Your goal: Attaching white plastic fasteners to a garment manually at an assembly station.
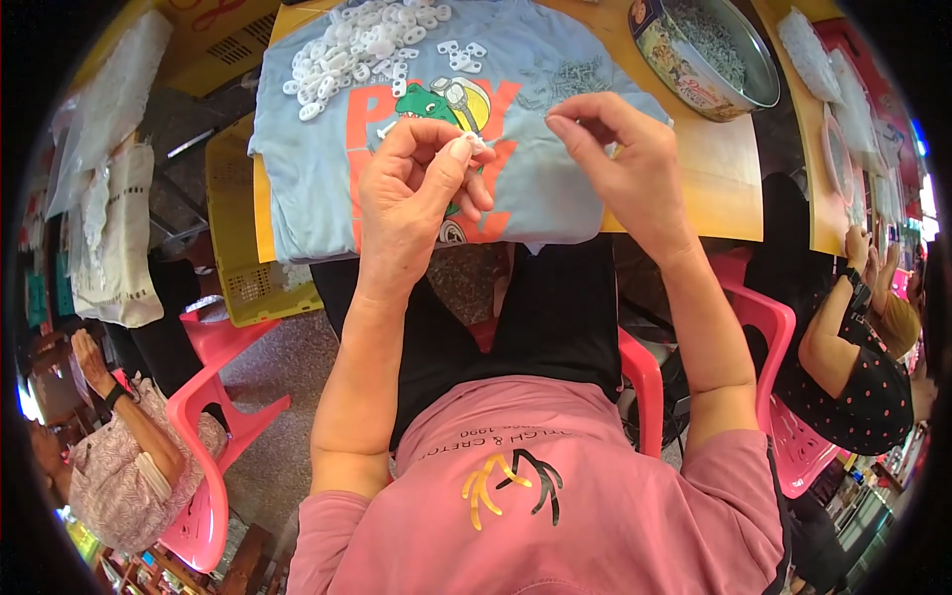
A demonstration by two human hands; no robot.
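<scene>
My left hand (415, 183) pinches a small white plastic piece (473, 143) between thumb and fingers, above the printed dinosaur on a blue-grey T-shirt (307, 188). To its right hovers my right hand (635, 164), thumb and forefinger closed together; whatever lies between them is too small to make out. Farther back on the shirt is a heap of white plastic pieces with holes (367, 45). A smaller group of the same pieces (462, 58) lies to the right of the heap. Small thin metal parts (575, 84) are scattered just beyond my right hand.
An oval tin (684, 79) holding many small metal parts stands at the back right of the yellow table (729, 198). Left of the table is a yellow plastic crate (238, 278). Other people sit on pink chairs (203, 506) at both sides.
</scene>
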